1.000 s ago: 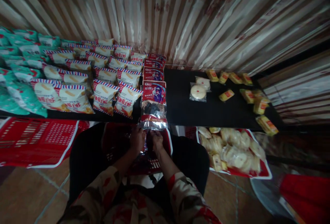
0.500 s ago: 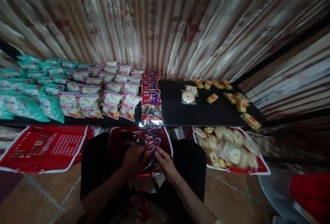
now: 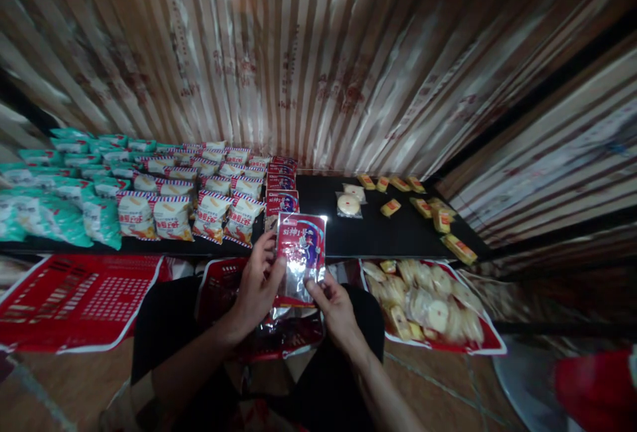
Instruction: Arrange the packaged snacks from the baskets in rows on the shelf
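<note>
Between my two hands a red snack packet [image 3: 301, 246] with a purple cartoon figure is held upright, its front toward me. My left hand [image 3: 259, 279] grips its left edge, thumb on the front. My right hand [image 3: 334, 302] pinches the lower right corner. Behind it, a row of matching red packets [image 3: 281, 181] stands on the black shelf [image 3: 343, 236], partly covered by the held one. Under my hands, a red basket [image 3: 213, 286] between my knees contains more shiny packets [image 3: 288, 329], hard to make out.
Left on the shelf are white chip bags [image 3: 172, 216] and teal bags [image 3: 60, 216]. Round white packaged cakes [image 3: 348, 204] and small yellow packets [image 3: 391, 207] lie to the right. A red basket [image 3: 99, 292] stands left; another basket [image 3: 490, 339] at right holds wrapped cakes. Striped curtain [image 3: 318, 73] hangs behind.
Both hands have risen out of the basket with the red snack packet and now hold it up at the shelf's front edge. The camera view has shifted slightly.
</note>
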A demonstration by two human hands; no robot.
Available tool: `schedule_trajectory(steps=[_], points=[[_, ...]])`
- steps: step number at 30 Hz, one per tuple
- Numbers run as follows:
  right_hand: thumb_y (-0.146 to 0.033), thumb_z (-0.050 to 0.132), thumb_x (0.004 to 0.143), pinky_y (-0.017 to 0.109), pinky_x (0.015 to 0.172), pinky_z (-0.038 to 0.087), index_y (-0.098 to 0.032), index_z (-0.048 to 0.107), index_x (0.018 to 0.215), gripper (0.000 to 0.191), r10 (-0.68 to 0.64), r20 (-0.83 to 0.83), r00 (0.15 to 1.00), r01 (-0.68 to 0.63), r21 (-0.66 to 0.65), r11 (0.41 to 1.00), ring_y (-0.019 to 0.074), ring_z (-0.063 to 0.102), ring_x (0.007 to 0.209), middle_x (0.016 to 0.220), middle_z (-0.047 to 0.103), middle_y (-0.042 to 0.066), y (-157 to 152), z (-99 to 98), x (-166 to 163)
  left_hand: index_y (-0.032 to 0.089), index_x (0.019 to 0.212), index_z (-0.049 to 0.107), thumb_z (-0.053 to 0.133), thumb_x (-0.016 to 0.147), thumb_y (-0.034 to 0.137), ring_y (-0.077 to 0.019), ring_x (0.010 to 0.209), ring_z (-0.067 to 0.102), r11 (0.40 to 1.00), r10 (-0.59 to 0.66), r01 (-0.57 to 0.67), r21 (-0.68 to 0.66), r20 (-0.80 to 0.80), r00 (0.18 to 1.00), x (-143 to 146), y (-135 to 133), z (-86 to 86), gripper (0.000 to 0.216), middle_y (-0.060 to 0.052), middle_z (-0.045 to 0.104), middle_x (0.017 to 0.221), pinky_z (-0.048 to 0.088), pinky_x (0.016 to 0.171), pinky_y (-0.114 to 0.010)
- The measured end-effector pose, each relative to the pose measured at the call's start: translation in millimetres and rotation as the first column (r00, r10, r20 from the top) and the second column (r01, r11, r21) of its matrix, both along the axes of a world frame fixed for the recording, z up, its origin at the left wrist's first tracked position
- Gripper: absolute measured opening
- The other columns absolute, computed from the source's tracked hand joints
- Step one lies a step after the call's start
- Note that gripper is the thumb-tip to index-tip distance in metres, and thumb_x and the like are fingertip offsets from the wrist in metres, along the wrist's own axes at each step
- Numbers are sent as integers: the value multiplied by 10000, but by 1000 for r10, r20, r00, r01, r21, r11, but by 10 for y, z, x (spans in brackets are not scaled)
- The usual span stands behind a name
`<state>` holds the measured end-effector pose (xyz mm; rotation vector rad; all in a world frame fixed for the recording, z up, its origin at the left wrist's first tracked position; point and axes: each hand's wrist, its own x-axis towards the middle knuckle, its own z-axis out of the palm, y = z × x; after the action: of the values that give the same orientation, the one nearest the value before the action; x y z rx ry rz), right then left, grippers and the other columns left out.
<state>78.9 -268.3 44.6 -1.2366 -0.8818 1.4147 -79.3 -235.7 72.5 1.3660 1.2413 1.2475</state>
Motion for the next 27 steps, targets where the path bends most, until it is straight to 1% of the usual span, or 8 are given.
schedule_trajectory(steps=[2, 4, 6, 9, 13, 19, 23, 27], points=[[-459, 721, 670, 289, 620, 487, -223, 645, 936, 364, -76, -16, 997, 76, -5, 997, 175, 619, 656, 790, 696, 8, 171, 85, 83, 206, 1316, 353, 477, 857, 275, -174, 955, 609, 995, 60, -53, 83, -84, 995, 47, 96, 30, 480, -126, 540, 1222, 543, 725, -296], [-474, 721, 659, 290, 586, 488, -226, 630, 930, 379, -148, -53, 988, 148, -7, 989, 171, 619, 612, 771, 699, 2, 378, 156, 153, 211, 1292, 391, 467, 845, 221, -191, 1066, 562, 972, 100, -54, 229, -196, 976, 91, 212, 62, 453, -120, 507, 1259, 527, 822, -337], [-477, 743, 622, 291, 583, 493, -223, 612, 923, 416, -197, -74, 978, 198, 7, 980, 169, 624, 598, 751, 699, -4, 621, 210, 213, 204, 1235, 459, 460, 834, 183, -217, 1189, 481, 937, 111, 14, 348, -337, 935, 127, 344, 98, 402, -116, 470, 1305, 460, 956, -403], [-475, 779, 549, 287, 581, 492, -208, 590, 913, 489, -238, -50, 970, 240, 36, 970, 164, 622, 584, 687, 682, -13, 1045, 245, 279, 188, 1176, 517, 465, 818, 158, -252, 1279, 386, 907, 108, 134, 400, -527, 843, 175, 564, 139, 363, -114, 417, 1372, 366, 1052, -463], [-477, 767, 533, 294, 579, 493, -195, 569, 884, 492, -213, -8, 977, 212, 81, 974, 161, 614, 565, 642, 665, -15, 1667, 205, 293, 172, 1184, 519, 459, 806, 148, -278, 1321, 318, 887, 73, 248, 389, -649, 757, 243, 898, 109, 383, -110, 433, 1378, 334, 1072, -497], [-398, 709, 615, 271, 549, 476, -151, 609, 839, 349, -189, 271, 944, 164, 111, 980, 153, 605, 572, 694, 675, 31, 2491, 104, 145, 119, 1187, 521, 503, 766, 162, -307, 1328, 300, 943, 49, 212, 255, -739, 672, 304, 1415, 65, 423, -164, 440, 1361, 303, 1078, -510], [-353, 649, 691, 261, 574, 472, -130, 630, 853, 276, -148, 459, 876, 113, 103, 988, 159, 617, 631, 754, 685, 60, 2865, 73, 15, 126, 1219, 501, 475, 794, 202, -308, 1320, 312, 962, -18, 233, 141, -820, 572, 295, 1688, 122, 433, -160, 442, 1361, 279, 1076, -499], [-293, 634, 724, 263, 700, 481, -143, 621, 963, 283, -104, 663, 741, 53, 97, 994, 173, 641, 806, 905, 693, 76, 3094, 69, -61, 120, 1251, 467, 453, 806, 246, -292, 1299, 336, 967, -44, 240, 80, -880, 473, 263, 1914, 137, 463, -151, 456, 1347, 267, 1078, -443]])
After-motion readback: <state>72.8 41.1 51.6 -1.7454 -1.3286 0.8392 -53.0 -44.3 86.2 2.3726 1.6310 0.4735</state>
